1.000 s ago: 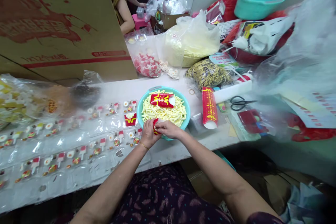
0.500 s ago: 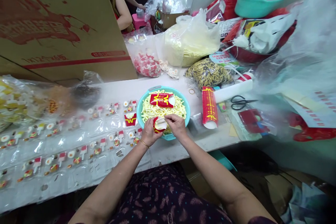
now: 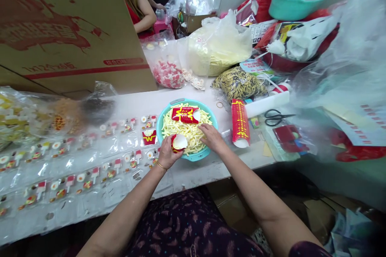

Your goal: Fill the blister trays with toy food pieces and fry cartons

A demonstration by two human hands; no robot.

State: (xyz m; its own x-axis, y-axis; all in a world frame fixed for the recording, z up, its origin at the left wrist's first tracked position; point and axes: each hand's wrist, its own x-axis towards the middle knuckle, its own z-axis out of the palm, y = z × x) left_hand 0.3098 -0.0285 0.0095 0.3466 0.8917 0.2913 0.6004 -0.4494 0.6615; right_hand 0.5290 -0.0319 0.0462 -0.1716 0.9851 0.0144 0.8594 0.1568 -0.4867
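My left hand (image 3: 168, 154) is closed around a small red fries box (image 3: 180, 142), its pale inside facing up over the front of a turquoise basin (image 3: 159, 128). Pale toy fries (image 3: 191, 133) fill the basin. My right hand (image 3: 212, 138) is at the basin's right side, fingers stretched out and apart over the fries; I cannot make out anything between them. A stack of flat red fries boxes (image 3: 183, 115) lies on top of the fries. Left of the basin, another red fries box (image 3: 149, 137) with a yellow mark rests on the plastic.
Rows of clear packets with small toy foods (image 3: 95, 172) cover the table's left. To the right lie a longer stack of red boxes (image 3: 240, 122) and black scissors (image 3: 274, 117). Bulging bags (image 3: 218, 50) and a large carton (image 3: 75, 28) stand behind. A person's arm (image 3: 146, 14) shows beyond.
My right hand has left the fries box and moved right, onto the fries. The box, in my left hand, has shifted slightly left and its opening looks wider.
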